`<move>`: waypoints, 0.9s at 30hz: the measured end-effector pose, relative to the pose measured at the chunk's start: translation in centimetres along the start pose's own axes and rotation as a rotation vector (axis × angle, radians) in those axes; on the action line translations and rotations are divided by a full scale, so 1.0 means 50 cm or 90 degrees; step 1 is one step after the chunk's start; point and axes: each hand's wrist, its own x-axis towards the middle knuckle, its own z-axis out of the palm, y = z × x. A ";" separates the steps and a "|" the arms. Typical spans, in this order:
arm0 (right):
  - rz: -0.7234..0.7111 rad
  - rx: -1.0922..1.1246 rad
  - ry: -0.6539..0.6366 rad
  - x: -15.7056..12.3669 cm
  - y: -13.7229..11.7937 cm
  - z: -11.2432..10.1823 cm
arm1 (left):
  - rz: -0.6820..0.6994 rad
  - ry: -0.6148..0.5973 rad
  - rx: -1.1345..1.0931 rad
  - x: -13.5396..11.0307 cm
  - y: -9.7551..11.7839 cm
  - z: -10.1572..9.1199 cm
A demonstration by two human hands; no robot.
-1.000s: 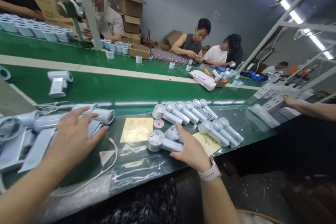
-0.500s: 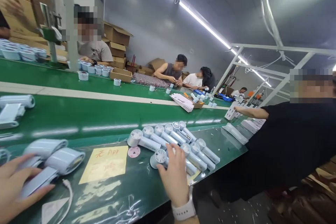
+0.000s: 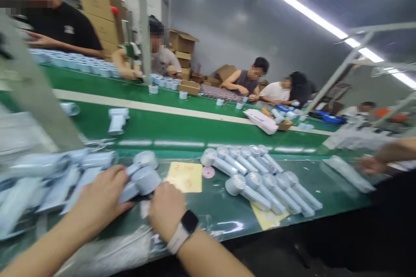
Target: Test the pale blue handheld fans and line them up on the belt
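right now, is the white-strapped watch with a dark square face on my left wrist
No, the white-strapped watch is around the wrist of your right hand.

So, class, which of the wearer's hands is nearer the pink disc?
Right: the right hand is below and left of the pink disc; the left hand is farther left.

I see that the fans [image 3: 147, 180] are of smooth plastic, the bench [image 3: 205, 206] is glossy, the note [image 3: 186, 177] is matt paper.

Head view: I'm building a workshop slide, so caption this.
Left hand at pale-blue devices, right hand alongside, near a yellow note.
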 end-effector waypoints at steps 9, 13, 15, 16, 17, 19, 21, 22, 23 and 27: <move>-0.113 0.410 -0.101 -0.048 0.073 0.029 | -0.114 -0.076 -0.066 -0.012 0.069 -0.010; -0.112 0.594 -0.143 -0.076 0.082 0.027 | -0.126 -0.043 -0.270 -0.017 0.038 -0.018; -0.095 0.660 -0.135 -0.090 0.080 0.021 | -0.134 -0.021 -0.411 -0.036 0.022 -0.029; -0.085 0.692 -0.134 -0.097 0.076 0.017 | -0.139 -0.009 -0.481 -0.051 0.017 -0.036; -0.074 0.723 -0.136 -0.102 0.071 0.014 | -0.143 0.000 -0.539 -0.068 0.015 -0.044; -0.056 0.769 -0.159 -0.110 0.054 0.012 | -0.148 0.020 -0.707 -0.100 0.021 -0.063; -0.048 0.781 -0.201 -0.115 0.033 0.016 | -0.142 0.048 -0.904 -0.123 0.033 -0.082; -0.047 0.780 -0.223 -0.118 0.022 0.020 | -0.136 0.064 -0.997 -0.129 0.038 -0.090; -0.049 0.774 -0.241 -0.121 0.012 0.025 | -0.129 0.083 -1.070 -0.132 0.043 -0.096; -0.070 0.758 -0.256 -0.133 -0.018 0.038 | -0.113 0.156 -1.134 -0.131 0.046 -0.106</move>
